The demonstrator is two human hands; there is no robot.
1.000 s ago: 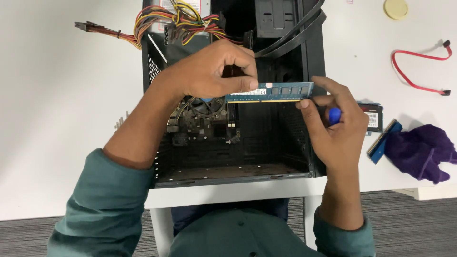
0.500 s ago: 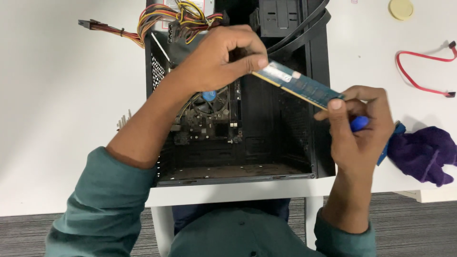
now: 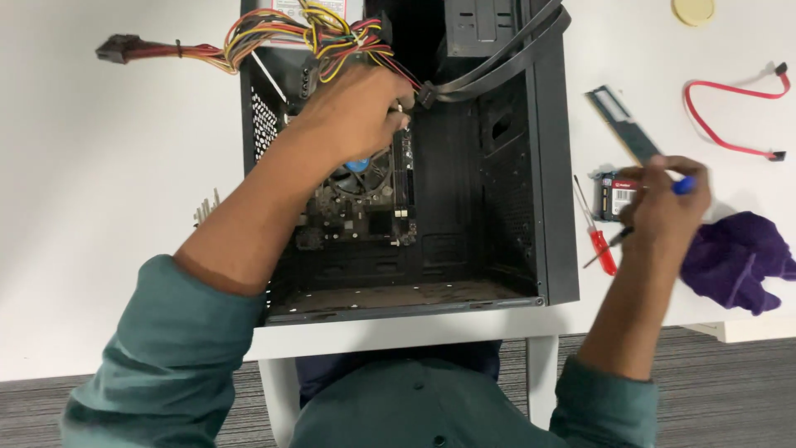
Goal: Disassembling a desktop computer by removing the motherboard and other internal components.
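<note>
While the left hand (image 3: 356, 112) reaches down into the open black computer case (image 3: 551, 166), its fingers are curled at the memory slots (image 3: 406, 166) beside the cooler fan (image 3: 361, 170) on the motherboard (image 3: 365, 211) — whether they pinch anything cannot be told, as the back of the hand covers them.

Item, right side: the right hand (image 3: 663, 207) rests over the white table (image 3: 99, 182) outside the case, fingers closed on a blue-handled tool (image 3: 682, 185), only the handle's end showing. The green memory module (image 3: 623, 124) lies on the table just beyond this hand, its near end at the fingertips; contact cannot be confirmed.

Item, adjacent: red-handled screwdriver (image 3: 597, 236), small drive (image 3: 612, 195) partly under the hand, purple cloth (image 3: 734, 257), red data cable (image 3: 730, 116), round yellow disc (image 3: 693, 8), and the bundled power wiring (image 3: 307, 33) trailing over the case's top edge.

Judgement: the step looks to be memory work, with the module set outside the case and the slot area under attention. A next move would call for checking the slot's end latches by touch — gently, clear of the wiring.
</note>
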